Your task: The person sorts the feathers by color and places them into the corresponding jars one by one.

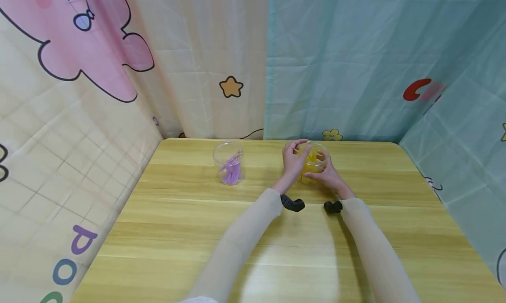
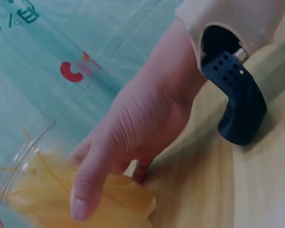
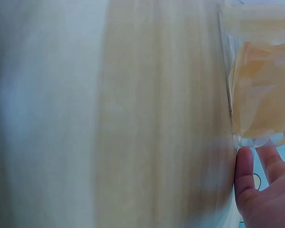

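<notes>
A clear round cup point(image 1: 317, 150) with soft, sheer yellow material point(image 2: 118, 199) inside stands near the table's far edge, right of the middle. A thin yellow cord lies by its rim in the left wrist view. My left hand point(image 1: 294, 159) holds the cup's left side, with the thumb across the wall and the fingers partly hidden behind. From the right, my right hand point(image 1: 327, 174) grips it low, thumb in front. In the right wrist view, several fingers of the right hand point(image 3: 270, 199) show beside the cup; its thumb is out of sight there.
Another clear cup point(image 1: 221, 151) with soft purple pieces point(image 1: 232, 171) inside stands to the left on the wooden table point(image 1: 189, 232). Printed curtains point(image 1: 205, 39) hang behind the table and at both sides. A black wrist mount point(image 1: 292, 203) pokes from the left sleeve.
</notes>
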`<action>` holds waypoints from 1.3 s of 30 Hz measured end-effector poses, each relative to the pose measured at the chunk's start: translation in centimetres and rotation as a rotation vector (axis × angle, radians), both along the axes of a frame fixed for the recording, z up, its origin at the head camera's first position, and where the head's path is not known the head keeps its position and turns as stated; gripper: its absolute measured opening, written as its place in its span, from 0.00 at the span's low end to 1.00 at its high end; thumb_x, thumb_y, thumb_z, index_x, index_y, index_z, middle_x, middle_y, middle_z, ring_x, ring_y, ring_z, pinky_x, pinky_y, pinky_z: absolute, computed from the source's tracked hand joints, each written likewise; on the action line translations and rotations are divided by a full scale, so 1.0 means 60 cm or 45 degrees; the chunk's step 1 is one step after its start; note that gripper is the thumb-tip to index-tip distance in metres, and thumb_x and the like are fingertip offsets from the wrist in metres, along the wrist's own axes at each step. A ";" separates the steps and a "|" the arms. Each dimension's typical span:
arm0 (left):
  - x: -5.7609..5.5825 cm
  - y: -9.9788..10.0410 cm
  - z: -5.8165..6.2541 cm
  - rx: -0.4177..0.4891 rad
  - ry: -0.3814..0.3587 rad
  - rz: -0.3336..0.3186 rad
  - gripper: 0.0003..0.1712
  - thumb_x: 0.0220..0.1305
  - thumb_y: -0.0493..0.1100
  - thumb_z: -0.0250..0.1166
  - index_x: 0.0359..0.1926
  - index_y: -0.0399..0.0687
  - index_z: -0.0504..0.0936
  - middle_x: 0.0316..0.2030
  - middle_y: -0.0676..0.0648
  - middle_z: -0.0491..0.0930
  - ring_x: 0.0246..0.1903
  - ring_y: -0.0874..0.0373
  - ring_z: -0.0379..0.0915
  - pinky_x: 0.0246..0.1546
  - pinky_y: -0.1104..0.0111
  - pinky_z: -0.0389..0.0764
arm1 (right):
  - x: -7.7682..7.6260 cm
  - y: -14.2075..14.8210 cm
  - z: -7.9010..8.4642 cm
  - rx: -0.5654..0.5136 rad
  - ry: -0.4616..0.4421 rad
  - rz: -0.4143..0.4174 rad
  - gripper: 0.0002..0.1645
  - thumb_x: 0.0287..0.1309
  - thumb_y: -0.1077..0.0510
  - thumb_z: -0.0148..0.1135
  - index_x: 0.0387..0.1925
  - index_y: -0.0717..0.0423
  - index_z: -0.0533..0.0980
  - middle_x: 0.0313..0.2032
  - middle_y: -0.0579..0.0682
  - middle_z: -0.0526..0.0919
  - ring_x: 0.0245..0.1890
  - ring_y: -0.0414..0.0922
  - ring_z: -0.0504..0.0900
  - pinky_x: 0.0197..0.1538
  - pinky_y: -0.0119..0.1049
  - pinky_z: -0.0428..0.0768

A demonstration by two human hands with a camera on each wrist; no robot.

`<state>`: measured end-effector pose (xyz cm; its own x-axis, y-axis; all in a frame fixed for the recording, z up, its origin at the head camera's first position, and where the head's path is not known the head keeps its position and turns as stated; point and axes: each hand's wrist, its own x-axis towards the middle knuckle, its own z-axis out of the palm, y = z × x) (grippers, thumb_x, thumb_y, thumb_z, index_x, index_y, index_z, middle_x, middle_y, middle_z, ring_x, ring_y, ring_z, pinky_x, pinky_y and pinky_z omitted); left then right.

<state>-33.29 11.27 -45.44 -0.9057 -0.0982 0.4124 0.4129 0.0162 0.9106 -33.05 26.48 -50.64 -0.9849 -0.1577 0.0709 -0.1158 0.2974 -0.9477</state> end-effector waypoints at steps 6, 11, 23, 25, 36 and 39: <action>0.003 -0.015 -0.013 0.101 -0.029 0.031 0.13 0.62 0.42 0.65 0.44 0.38 0.82 0.32 0.42 0.70 0.32 0.59 0.60 0.34 0.71 0.61 | 0.007 -0.006 0.020 -0.031 -0.036 0.010 0.61 0.47 0.57 0.74 0.70 0.54 0.40 0.68 0.66 0.47 0.67 0.62 0.50 0.67 0.56 0.49; 0.006 -0.031 -0.027 0.237 -0.073 0.091 0.12 0.63 0.40 0.63 0.40 0.33 0.82 0.28 0.56 0.68 0.26 0.64 0.60 0.28 0.75 0.62 | 0.028 -0.015 0.051 -0.009 -0.052 0.019 0.59 0.50 0.61 0.71 0.70 0.59 0.39 0.68 0.68 0.46 0.67 0.63 0.49 0.67 0.57 0.47; 0.070 -0.072 -0.056 0.265 -0.250 -0.001 0.14 0.66 0.37 0.58 0.41 0.24 0.77 0.38 0.33 0.77 0.32 0.59 0.68 0.34 0.73 0.68 | 0.008 0.014 0.014 -0.014 -0.039 0.021 0.63 0.48 0.58 0.74 0.71 0.53 0.37 0.70 0.65 0.44 0.68 0.61 0.48 0.67 0.56 0.46; 0.090 -0.079 -0.056 0.238 -0.272 -0.050 0.13 0.66 0.35 0.57 0.40 0.23 0.77 0.39 0.32 0.78 0.33 0.57 0.68 0.35 0.73 0.68 | 0.006 0.019 0.012 -0.038 -0.033 0.028 0.63 0.49 0.61 0.72 0.71 0.53 0.36 0.69 0.66 0.45 0.68 0.62 0.48 0.67 0.56 0.47; 0.120 -0.130 -0.087 -0.188 -0.295 -0.304 0.11 0.66 0.40 0.60 0.42 0.35 0.81 0.39 0.43 0.80 0.33 0.59 0.69 0.34 0.72 0.70 | 0.004 0.031 0.005 0.003 -0.059 0.016 0.67 0.48 0.59 0.73 0.73 0.52 0.33 0.69 0.67 0.47 0.68 0.61 0.49 0.68 0.53 0.48; 0.134 -0.172 -0.094 -0.456 -0.285 -0.430 0.10 0.66 0.43 0.60 0.43 0.41 0.82 0.38 0.49 0.80 0.33 0.61 0.70 0.35 0.71 0.73 | 0.017 0.034 0.005 0.018 -0.087 0.029 0.69 0.49 0.58 0.73 0.72 0.48 0.29 0.70 0.67 0.44 0.68 0.63 0.47 0.67 0.56 0.50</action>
